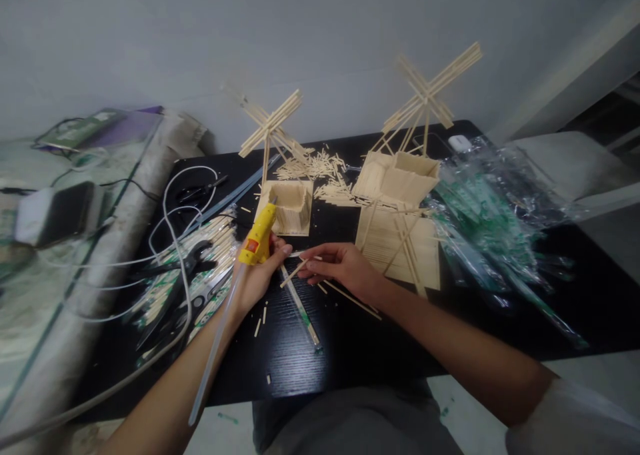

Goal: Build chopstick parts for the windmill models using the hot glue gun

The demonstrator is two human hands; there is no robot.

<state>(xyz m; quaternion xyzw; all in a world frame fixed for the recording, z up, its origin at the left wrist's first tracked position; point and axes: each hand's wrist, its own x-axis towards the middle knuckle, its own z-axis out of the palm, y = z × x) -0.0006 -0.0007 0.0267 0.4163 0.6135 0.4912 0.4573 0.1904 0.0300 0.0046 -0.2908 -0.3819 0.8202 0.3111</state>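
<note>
My left hand (256, 283) is wrapped around a yellow hot glue gun (261, 234), its nozzle pointing up and away. A long translucent glue stick (216, 348) protrudes from the rear of the gun. My right hand (345, 268) is closed in a pinch on a thin wooden stick (294, 273), close to my left thumb. Beneath the hands, a chopstick in a clear and green wrapper (303, 312) lies on the black table. Just beyond the gun stands a small wooden box structure (295, 223) with crossed stick blades (273, 127) above it.
A larger stick structure (407, 175) with crossed blades stands at back right, behind a wooden panel (425, 255). Cut stick pieces (320, 165) are heaped at the back. Wrapped chopsticks, pliers (193, 262) and a white cable (180, 248) lie left; plastic wrappers (485, 202) cover the right.
</note>
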